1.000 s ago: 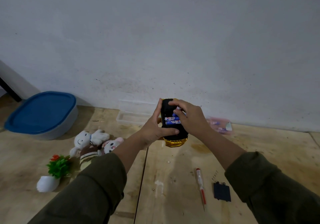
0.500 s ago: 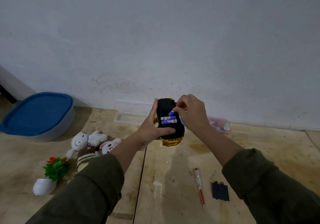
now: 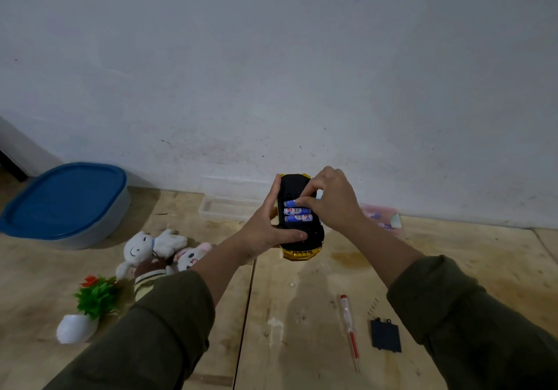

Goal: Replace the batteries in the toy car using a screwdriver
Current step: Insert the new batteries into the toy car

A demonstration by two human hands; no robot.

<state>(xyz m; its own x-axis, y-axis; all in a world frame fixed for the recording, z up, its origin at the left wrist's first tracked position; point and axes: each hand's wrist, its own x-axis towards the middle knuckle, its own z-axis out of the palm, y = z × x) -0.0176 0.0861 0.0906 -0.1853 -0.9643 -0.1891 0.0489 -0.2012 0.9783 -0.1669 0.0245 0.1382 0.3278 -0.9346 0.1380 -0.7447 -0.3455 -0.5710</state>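
Note:
A yellow toy car (image 3: 297, 255) is held upside down above the wooden floor, its black underside facing me. My left hand (image 3: 265, 229) grips it from the left side, thumb across the near end. The open battery bay holds three blue and white batteries (image 3: 297, 214). My right hand (image 3: 330, 202) has its fingers curled over the top battery, fingertips pressing on it. A red and clear screwdriver (image 3: 350, 329) lies on the floor to the lower right. Beside it lie the black battery cover (image 3: 386, 335) and small screws (image 3: 373, 305).
A blue-lidded tub (image 3: 65, 202) stands at the left by the wall. Plush toys (image 3: 157, 250) and a small fake plant in a white pot (image 3: 87, 308) lie on the left. A clear tray (image 3: 226, 207) and a pink packet (image 3: 382, 216) sit against the wall.
My right hand moved from pinching a battery above the bay to pressing it down into the top slot. The car stayed in my left hand.

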